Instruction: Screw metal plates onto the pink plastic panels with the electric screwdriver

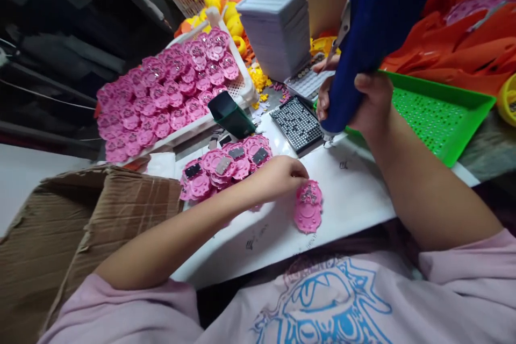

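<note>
My left hand has its fingers closed at the top edge of a pink scalloped plastic part. That part lies on the white work surface, with small silvery pieces on its upper half. In my right hand is a blue electric screwdriver, gripped upright with its tip pointing down. The tip is beside a black perforated screw tray, close to its right corner. To the left of my left hand is a pile of pink plastic parts, several with dark rectangular pieces on top.
A white crate full of pink parts stands at back left. A dark green container stands before it. Behind are stacked grey trays. A green perforated tray and orange parts lie right; a cardboard box is left.
</note>
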`<state>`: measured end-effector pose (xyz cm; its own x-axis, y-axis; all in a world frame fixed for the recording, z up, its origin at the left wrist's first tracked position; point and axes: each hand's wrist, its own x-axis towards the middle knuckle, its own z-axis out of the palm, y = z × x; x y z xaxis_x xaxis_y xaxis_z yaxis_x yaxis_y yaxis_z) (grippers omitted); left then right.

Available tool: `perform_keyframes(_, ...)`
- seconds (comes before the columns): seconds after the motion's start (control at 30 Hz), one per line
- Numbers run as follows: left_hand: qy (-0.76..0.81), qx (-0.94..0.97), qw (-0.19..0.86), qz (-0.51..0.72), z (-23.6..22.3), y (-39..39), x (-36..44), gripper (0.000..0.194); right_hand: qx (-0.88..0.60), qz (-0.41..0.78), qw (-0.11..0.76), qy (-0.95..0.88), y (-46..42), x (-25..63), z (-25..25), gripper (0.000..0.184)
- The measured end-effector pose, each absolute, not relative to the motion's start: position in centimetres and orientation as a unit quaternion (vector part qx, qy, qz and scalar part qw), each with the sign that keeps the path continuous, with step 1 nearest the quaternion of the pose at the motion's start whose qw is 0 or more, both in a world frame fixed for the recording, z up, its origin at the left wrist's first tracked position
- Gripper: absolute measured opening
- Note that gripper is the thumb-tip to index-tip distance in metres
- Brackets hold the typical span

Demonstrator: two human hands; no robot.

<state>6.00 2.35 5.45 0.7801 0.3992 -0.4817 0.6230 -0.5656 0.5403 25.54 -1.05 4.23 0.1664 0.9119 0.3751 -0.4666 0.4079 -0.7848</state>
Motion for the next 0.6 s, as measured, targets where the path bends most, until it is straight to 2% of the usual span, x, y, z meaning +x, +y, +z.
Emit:
perform_keyframes(0.17,0.291,0.883,0.339,-0.148,4.1,2.4,5.5,0.020,-0.273,0.476,0.720,-0.426,-1.1,25.2,4.6,0.043)
perform_keyframes(0.33,0.255,0.895,0.330,-0.155,4.6,2.3,5.0,0.021,-0.290,0.467,0.726,-0.413,-1.3,25.1,4.8,0.045)
perform_keyframes(0.5,0.249,0.915,0.291,-0.126,5.6,1.6,3.4,0.015,-0.331,0.445,0.713,-0.428,-1.6,24.9,5.2,0.066)
perform_keyframes(0.6,0.223,0.932,0.261,-0.115,5.7,1.2,2.4,0.013,-0.336,0.441,0.712,-0.432,-1.7,24.9,5.4,0.070)
